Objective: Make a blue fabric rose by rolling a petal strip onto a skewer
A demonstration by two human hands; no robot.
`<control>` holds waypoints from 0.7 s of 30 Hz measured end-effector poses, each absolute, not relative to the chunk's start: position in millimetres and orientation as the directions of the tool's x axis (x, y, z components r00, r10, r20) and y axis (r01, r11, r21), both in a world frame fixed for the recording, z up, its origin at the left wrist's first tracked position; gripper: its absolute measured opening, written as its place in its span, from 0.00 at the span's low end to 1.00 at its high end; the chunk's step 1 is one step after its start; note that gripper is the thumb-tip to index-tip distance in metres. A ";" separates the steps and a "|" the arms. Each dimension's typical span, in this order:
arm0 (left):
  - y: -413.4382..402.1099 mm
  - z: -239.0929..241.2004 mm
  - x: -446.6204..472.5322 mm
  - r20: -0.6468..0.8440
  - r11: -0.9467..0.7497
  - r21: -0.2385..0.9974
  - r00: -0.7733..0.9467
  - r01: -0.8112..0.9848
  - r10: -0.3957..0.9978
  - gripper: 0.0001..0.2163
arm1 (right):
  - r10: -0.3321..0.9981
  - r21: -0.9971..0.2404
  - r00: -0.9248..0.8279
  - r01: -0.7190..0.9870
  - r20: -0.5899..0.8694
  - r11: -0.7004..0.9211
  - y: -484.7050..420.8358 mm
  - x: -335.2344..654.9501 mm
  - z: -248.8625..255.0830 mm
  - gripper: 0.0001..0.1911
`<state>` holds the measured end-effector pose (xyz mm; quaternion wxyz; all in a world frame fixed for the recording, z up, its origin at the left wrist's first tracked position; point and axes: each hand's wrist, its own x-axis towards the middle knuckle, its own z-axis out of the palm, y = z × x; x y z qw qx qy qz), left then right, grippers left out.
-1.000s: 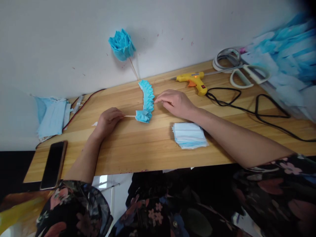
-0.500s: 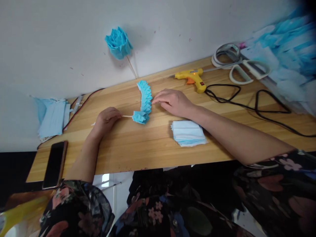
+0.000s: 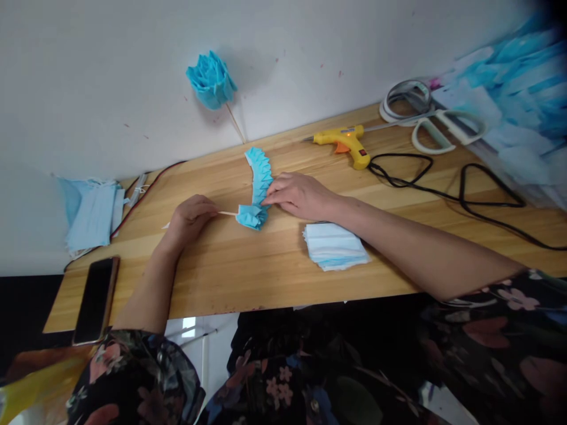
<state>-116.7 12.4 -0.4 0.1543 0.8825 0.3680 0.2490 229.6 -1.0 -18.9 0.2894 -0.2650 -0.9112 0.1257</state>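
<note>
My left hand point(image 3: 192, 217) is closed around one end of a thin wooden stick point(image 3: 227, 213). At the stick's other end sits a blue rolled flower bud point(image 3: 250, 217), and a pleated blue strip point(image 3: 261, 175) curves away from it across the table. The fingertips of my right hand point(image 3: 296, 195) are bent together at the strip's right edge, just above the bud; whether they pinch it or only press on it is hard to see. A stack of pale blue and white cut sheets point(image 3: 335, 245) lies just below my right wrist.
A finished blue flower point(image 3: 212, 81) on a stick leans at the wall. Back right are a yellow glue gun point(image 3: 343, 141) with its black cord, scissors point(image 3: 432, 133), a tape roll point(image 3: 386, 106) and heaped blue pieces point(image 3: 518, 88). Face masks point(image 3: 92, 215) and a phone point(image 3: 96, 300) lie left.
My right hand has moved down and left along the pleated strip, from its middle to just above the bud. My left hand keeps its hold on the stick.
</note>
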 end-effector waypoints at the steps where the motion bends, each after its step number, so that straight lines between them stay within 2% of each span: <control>1: 12.1 -0.1 -116.6 0.321 -0.681 0.455 0.607 0.574 0.727 0.09 | 0.561 -0.383 -0.691 0.416 0.457 0.825 -0.7 229.3 -19.5 0.21; 7: 8.2 3.3 -114.3 0.307 -0.678 0.473 0.616 0.563 0.726 0.09 | 0.624 -0.418 -0.617 0.465 0.479 0.780 2.2 225.8 -19.7 0.22; 13: 6.8 2.3 -114.1 0.295 -0.657 0.486 0.599 0.577 0.744 0.10 | 0.620 -0.350 -0.648 0.511 0.443 0.785 1.1 219.5 -23.5 0.22; 21: 7.6 3.6 -113.2 0.353 -0.691 0.516 0.609 0.506 0.710 0.10 | 0.668 -0.348 -0.630 0.571 0.395 0.744 -4.7 218.4 -25.7 0.25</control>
